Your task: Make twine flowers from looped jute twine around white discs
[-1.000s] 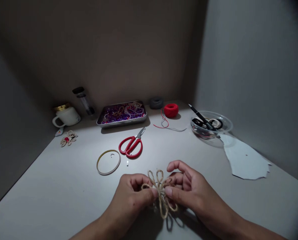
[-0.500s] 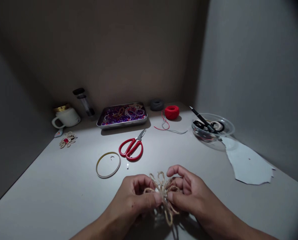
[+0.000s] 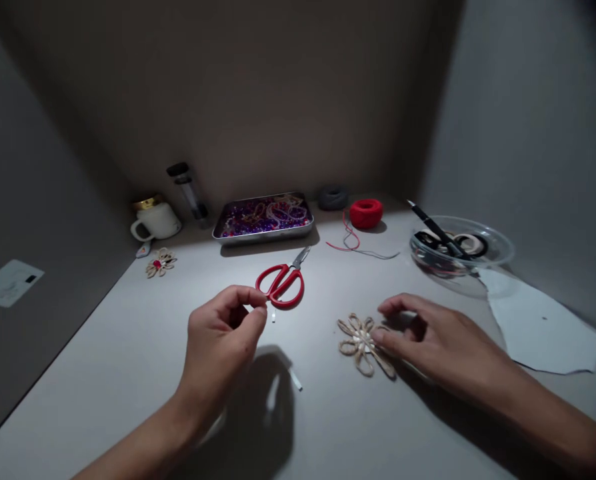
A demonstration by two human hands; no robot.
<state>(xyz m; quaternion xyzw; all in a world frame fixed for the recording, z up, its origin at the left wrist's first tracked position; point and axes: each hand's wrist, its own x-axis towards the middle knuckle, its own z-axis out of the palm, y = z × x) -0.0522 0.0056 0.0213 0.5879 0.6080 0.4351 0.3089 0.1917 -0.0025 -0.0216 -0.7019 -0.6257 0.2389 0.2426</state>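
Note:
A twine flower (image 3: 365, 341) with looped petals and a whitish centre lies on the table. My right hand (image 3: 428, 340) is at its right side, thumb tip touching or just over a petal, index finger apart from the thumb. My left hand (image 3: 225, 333) is raised to the left of the flower, thumb and index finger pinched together. What they hold, if anything, is too faint to make out. Just beyond those fingertips lie red-handled scissors (image 3: 284, 283). A short white strip (image 3: 295, 380) shows between the hands. The thin ring seen earlier is hidden or moved.
A metal tray of beads (image 3: 263, 233), grey string (image 3: 333, 198) and a red string roll (image 3: 366, 213) stand at the back. Left are a mug (image 3: 161, 221), a clear tube (image 3: 191, 197) and another twine flower (image 3: 161, 263). Right are a clear bowl (image 3: 501, 250) and white sheet (image 3: 538, 320).
The twine flower has gone from both hands down onto the table. My left hand has moved away to the left and up. The view has shifted, so the background sits further right.

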